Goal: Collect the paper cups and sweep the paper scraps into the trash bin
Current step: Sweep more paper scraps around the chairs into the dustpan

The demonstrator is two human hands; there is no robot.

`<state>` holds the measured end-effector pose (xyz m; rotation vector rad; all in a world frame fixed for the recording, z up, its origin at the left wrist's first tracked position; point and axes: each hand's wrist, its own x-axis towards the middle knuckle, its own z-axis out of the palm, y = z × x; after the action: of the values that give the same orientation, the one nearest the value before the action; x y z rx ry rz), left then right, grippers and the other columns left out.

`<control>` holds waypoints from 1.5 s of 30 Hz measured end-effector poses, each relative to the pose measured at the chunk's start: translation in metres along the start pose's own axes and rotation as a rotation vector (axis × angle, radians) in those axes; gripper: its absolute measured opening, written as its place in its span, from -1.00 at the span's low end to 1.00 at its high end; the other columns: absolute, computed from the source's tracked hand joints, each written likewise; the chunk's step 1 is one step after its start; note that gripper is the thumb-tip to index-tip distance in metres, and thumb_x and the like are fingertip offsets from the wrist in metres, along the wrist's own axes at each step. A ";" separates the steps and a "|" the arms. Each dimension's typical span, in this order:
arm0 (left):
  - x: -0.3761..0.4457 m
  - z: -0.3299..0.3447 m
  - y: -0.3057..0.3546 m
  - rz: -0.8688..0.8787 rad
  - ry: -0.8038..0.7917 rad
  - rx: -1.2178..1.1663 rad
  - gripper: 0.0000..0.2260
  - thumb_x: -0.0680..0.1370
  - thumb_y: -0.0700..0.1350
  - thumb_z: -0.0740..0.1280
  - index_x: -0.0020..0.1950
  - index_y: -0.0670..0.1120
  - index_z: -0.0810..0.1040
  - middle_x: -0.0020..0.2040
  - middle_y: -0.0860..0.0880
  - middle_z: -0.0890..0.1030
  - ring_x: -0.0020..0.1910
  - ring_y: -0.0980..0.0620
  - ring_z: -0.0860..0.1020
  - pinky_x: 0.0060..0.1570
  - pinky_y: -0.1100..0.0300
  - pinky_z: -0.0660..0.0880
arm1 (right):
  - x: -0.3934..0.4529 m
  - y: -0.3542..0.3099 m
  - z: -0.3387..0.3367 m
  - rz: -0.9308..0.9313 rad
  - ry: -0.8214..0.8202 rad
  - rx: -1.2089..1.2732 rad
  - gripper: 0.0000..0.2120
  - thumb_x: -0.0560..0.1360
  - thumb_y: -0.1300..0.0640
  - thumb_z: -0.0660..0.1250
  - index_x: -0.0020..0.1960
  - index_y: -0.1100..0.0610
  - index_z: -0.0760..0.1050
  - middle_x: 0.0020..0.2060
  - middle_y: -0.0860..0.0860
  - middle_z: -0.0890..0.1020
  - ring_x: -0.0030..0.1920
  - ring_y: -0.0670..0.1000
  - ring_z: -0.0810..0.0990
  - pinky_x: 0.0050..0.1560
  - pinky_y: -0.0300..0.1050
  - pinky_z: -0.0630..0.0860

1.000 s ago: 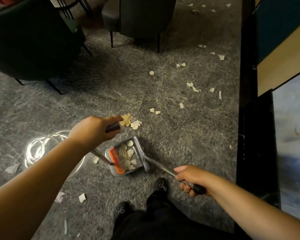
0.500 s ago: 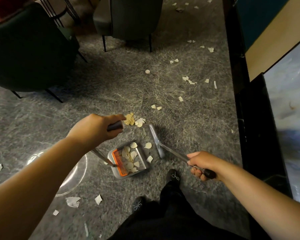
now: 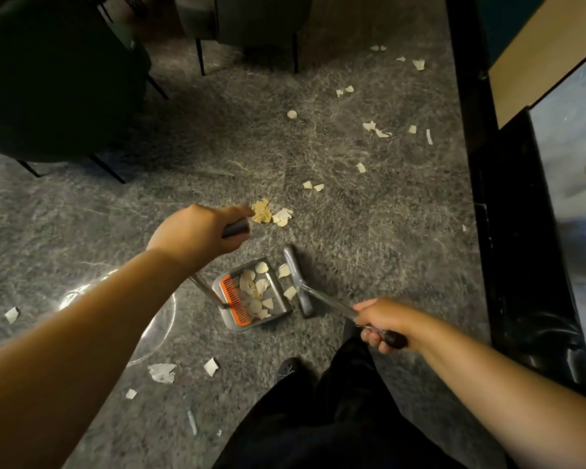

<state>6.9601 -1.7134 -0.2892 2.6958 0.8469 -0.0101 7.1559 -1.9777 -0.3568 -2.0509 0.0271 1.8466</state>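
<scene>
Grey carpet (image 3: 217, 157) strewn with scraps (image 3: 376, 128), dustpan (image 3: 251, 294) holding scraps near its middle, left hand (image 3: 197, 233) fingers clamped on dustpan handle (image 3: 234, 228), right hand (image 3: 381, 321) fingers clamped on broom (image 3: 298, 282) just right of dustpan, chairs (image 3: 58, 79) beyond it.

paper scraps (image 3: 255, 292): pale, piled in grey dustpan (image 3: 281, 301) | broom head (image 3: 297, 282) beside its mouth | more scraps scattered on floor
</scene>
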 end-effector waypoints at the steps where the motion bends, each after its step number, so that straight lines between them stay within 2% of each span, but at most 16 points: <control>1: -0.001 0.001 0.001 0.011 0.008 0.004 -0.60 0.52 0.12 0.36 0.35 0.19 0.47 -0.19 -0.01 0.65 -0.25 -0.04 0.60 -0.29 0.19 0.49 | 0.000 0.002 0.005 0.002 -0.019 0.008 -0.55 0.60 0.26 0.11 0.46 0.03 0.25 -0.55 0.02 0.43 -0.62 -0.12 0.32 -0.60 -0.34 0.21; 4: -0.007 0.003 0.002 0.022 0.032 0.018 -0.60 0.51 0.12 0.37 0.34 0.18 0.48 -0.26 -0.02 0.63 -0.31 -0.04 0.58 -0.34 0.22 0.42 | -0.006 0.004 0.015 -0.002 -0.072 0.045 -0.57 0.59 0.27 0.14 0.43 0.02 0.30 -0.56 0.01 0.47 -0.61 -0.13 0.34 -0.62 -0.34 0.22; 10: -0.015 -0.002 -0.002 -0.005 0.028 0.000 -0.61 0.50 0.13 0.39 0.32 0.19 0.49 -0.27 -0.01 0.64 -0.33 -0.03 0.59 -0.30 0.15 0.54 | -0.028 0.004 0.016 -0.034 -0.092 0.006 -0.57 0.58 0.26 0.14 0.41 -0.03 0.32 -0.46 0.03 0.46 -0.56 -0.14 0.35 -0.63 -0.32 0.25; 13: -0.011 -0.006 0.003 -0.026 0.003 0.004 -0.61 0.51 0.12 0.38 0.33 0.23 0.47 -0.26 -0.01 0.64 -0.32 -0.02 0.59 -0.29 0.08 0.57 | -0.035 0.006 0.005 -0.047 -0.070 0.016 -0.56 0.59 0.26 0.12 0.41 -0.03 0.31 -0.44 0.04 0.44 -0.56 -0.14 0.35 -0.63 -0.33 0.25; 19: 0.018 -0.015 0.039 0.031 -0.002 -0.034 -0.61 0.48 0.13 0.41 0.31 0.23 0.50 -0.21 -0.02 0.66 -0.30 -0.04 0.58 -0.31 0.17 0.50 | -0.041 0.016 -0.032 -0.064 0.047 0.127 -0.56 0.60 0.25 0.10 0.45 -0.01 0.29 -0.47 0.04 0.44 -0.59 -0.13 0.34 -0.62 -0.35 0.23; 22: 0.044 -0.016 0.065 0.067 -0.029 -0.036 -0.59 0.48 0.14 0.40 0.32 0.24 0.48 -0.17 -0.03 0.66 -0.26 -0.04 0.59 -0.27 0.13 0.54 | -0.044 0.019 -0.060 -0.082 0.103 0.213 -0.56 0.61 0.25 0.12 0.46 0.00 0.26 -0.46 0.06 0.44 -0.59 -0.12 0.34 -0.61 -0.34 0.23; 25: 0.075 -0.013 0.097 0.131 -0.023 -0.054 -0.60 0.48 0.14 0.40 0.32 0.22 0.49 -0.10 -0.05 0.68 -0.17 -0.08 0.64 -0.19 0.05 0.58 | -0.048 0.024 -0.096 -0.104 0.152 0.281 -0.56 0.61 0.25 0.12 0.47 0.02 0.24 -0.41 0.08 0.43 -0.59 -0.11 0.33 -0.62 -0.33 0.23; 33: 0.172 0.013 0.203 0.239 -0.049 -0.123 -0.60 0.48 0.10 0.41 0.32 0.23 0.49 -0.06 -0.03 0.69 -0.12 -0.06 0.65 -0.16 0.04 0.58 | -0.041 0.037 -0.218 -0.140 0.273 0.368 -0.56 0.61 0.26 0.14 0.47 0.07 0.25 -0.43 0.09 0.44 -0.56 -0.09 0.33 -0.60 -0.28 0.24; 39: 0.261 0.041 0.309 0.335 -0.079 -0.102 -0.58 0.50 0.09 0.40 0.36 0.22 0.47 -0.01 0.01 0.68 -0.07 -0.07 0.64 -0.19 0.17 0.51 | -0.034 0.048 -0.345 -0.109 0.302 0.421 -0.56 0.60 0.27 0.16 0.46 0.08 0.28 -0.41 0.08 0.42 -0.58 -0.09 0.36 -0.61 -0.28 0.26; 43: 0.313 0.059 0.372 0.362 -0.116 -0.091 -0.58 0.51 0.11 0.38 0.36 0.24 0.45 0.02 0.00 0.68 -0.02 -0.06 0.63 -0.12 0.06 0.57 | -0.031 0.054 -0.424 -0.066 0.318 0.440 -0.60 0.60 0.25 0.17 0.42 0.07 0.33 -0.41 0.09 0.44 -0.58 -0.09 0.37 -0.59 -0.30 0.27; 45: 0.338 0.068 0.399 0.379 -0.132 -0.087 -0.58 0.51 0.11 0.38 0.37 0.23 0.44 0.04 0.02 0.68 0.01 -0.04 0.63 -0.10 0.07 0.56 | -0.029 0.057 -0.458 -0.053 0.331 0.455 -0.59 0.60 0.25 0.16 0.44 0.07 0.31 -0.43 0.09 0.45 -0.60 -0.08 0.36 -0.58 -0.30 0.26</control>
<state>7.4678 -1.8554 -0.2703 2.6928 0.2838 -0.0634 7.5747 -2.1695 -0.3146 -1.9720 0.4345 1.3001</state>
